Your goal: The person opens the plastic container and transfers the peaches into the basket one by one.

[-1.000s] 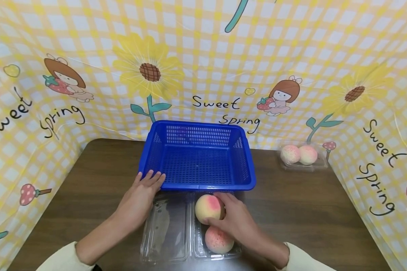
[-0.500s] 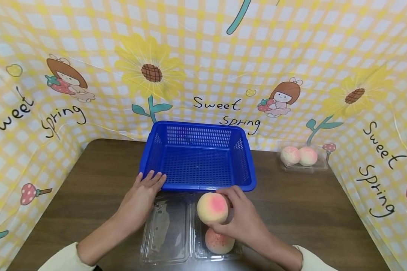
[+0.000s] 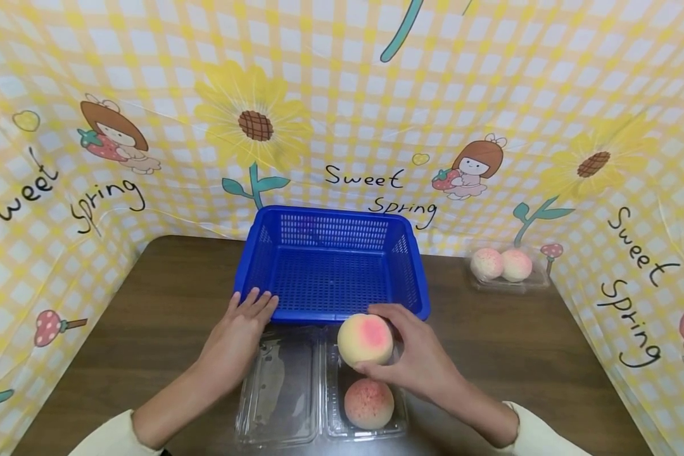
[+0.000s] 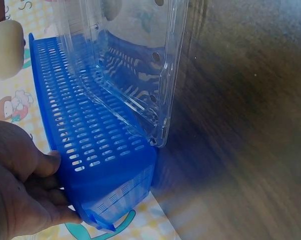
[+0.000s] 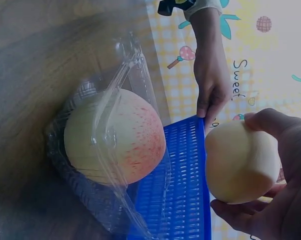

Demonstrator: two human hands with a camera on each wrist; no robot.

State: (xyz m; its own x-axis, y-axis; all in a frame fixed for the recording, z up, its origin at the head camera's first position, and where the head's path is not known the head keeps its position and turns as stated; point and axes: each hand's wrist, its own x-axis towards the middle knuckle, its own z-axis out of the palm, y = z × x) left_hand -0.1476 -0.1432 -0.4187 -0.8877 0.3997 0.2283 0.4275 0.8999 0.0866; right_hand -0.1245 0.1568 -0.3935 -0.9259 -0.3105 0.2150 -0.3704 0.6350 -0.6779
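Note:
My right hand holds a pale yellow peach with a pink blush, thumb on its near side and fingers on the far side. The right wrist view shows this held peach raised beside the basket rim. Below it, a red-speckled peach sits in the right half of an open clear plastic clamshell box. The blue basket stands behind the box with nothing in it. My left hand grips the basket's near left corner; the left wrist view shows its thumb and fingers at the rim.
Another clear box with two pinkish peaches stands at the back right of the brown wooden table. A yellow checked cloth rises behind and along both sides. The clamshell's left half lies flat in front of the basket.
My right hand has lifted the blushed peach out of the box, moving it up and slightly right toward the basket's near rim. My left hand has stayed at the basket corner.

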